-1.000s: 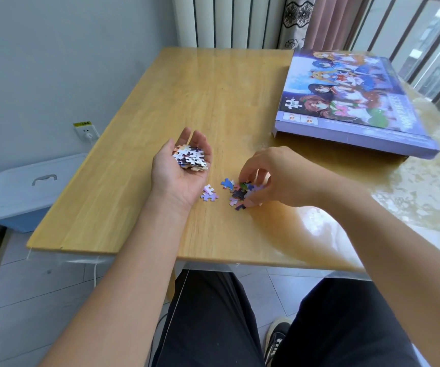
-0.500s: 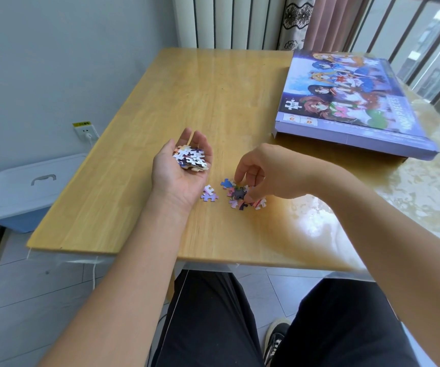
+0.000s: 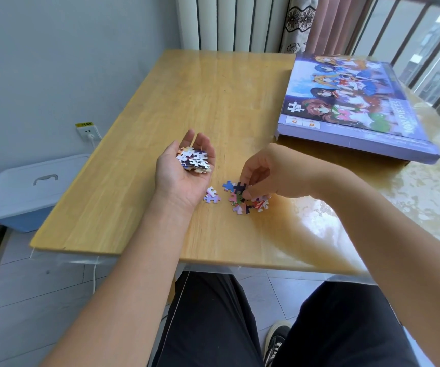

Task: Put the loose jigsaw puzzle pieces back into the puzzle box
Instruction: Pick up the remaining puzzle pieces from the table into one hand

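Observation:
My left hand (image 3: 180, 170) lies palm up on the wooden table (image 3: 213, 102), cupping a small heap of puzzle pieces (image 3: 193, 160) on its slightly bent fingers. To its right my right hand (image 3: 269, 170) hovers fingers-down over a cluster of loose coloured pieces (image 3: 245, 198) and pinches pieces at the cluster's top. Two pale pieces (image 3: 211, 196) lie apart between the hands. The purple puzzle box (image 3: 356, 107), lid on with a cartoon picture, sits at the table's far right.
A blue storage bin with a white lid (image 3: 25, 189) stands on the floor left of the table. A wall socket (image 3: 87, 131) is above it. Radiator and curtains are behind the table, a glossy glare patch at its right front.
My right hand has slid slightly left and back over the cluster, uncovering pieces on its right side. My left hand has stayed still with its heap.

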### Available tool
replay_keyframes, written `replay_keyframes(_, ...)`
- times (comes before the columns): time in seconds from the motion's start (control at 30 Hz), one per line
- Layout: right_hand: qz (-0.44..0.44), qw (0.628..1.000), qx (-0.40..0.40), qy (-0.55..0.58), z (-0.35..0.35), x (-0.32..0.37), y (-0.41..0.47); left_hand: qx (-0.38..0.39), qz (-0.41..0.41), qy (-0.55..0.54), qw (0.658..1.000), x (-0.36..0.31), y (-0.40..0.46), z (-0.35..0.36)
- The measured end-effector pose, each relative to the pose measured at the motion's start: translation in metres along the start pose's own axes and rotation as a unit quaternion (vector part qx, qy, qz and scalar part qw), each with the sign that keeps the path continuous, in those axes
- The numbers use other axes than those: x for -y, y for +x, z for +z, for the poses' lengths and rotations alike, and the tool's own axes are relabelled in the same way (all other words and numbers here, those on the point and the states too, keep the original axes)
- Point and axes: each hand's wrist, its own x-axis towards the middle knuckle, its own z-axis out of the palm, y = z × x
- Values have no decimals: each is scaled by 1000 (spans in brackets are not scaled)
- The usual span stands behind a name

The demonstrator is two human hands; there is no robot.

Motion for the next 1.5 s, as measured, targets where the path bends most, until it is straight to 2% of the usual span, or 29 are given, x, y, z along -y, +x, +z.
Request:
replay_keyframes(0.07, -7, 994, -18, 108, -4, 3, 1, -2, -1, 4, 1000, 0, 1, 0)
replay_keyframes(0.17, -12, 958, -58, 280, -10, 20, 15, -8, 3, 20, 1000, 1, 1, 0)
replay_keyframes(0.3, 27, 933, -84, 349, -9, 52, 41, -18, 10, 56, 998, 1, 0, 0)
replay_keyframes(0.37, 35, 941, -108, 318, -3, 62, 47, -24, 10, 55, 998, 0, -1, 1)
replay_keyframes(0.43, 15, 949, -165, 269, 0, 63, 45, -20, 11, 33, 999, 0, -2, 2)
replay_keyframes(0.5, -30, 958, -228, 173, -1, 56, 31, -12, 12, 7, 1000, -1, -3, 2)
replay_keyframes(0.53, -45, 968, -229, 93, -4, 50, 20, -8, 11, -5, 1000, -1, -3, 4)
replay_keyframes(0.57, -44, 980, -193, 10, -6, 42, 9, -5, 9, -18, 1000, -1, -3, 3)
replay_keyframes(0.63, 2, 991, -72, -116, -8, 27, -14, 0, 6, -33, 999, 0, -2, 3)
replay_keyframes(0.7, 39, 985, -10, -170, -5, 13, -28, 2, 0, -42, 999, 0, -2, 3)
replay_keyframes(0.83, 19, 990, -48, -133, 0, 3, -33, -2, 2, -30, 1000, 2, -3, 3)
replay_keyframes(1.23, 18, 991, -11, -130, -2, -3, -24, -7, 9, -30, 999, 1, -3, 1)
replay_keyframes(1.5, -27, 993, -83, -84, -14, 19, -18, -5, 3, -22, 1000, 0, -1, 0)
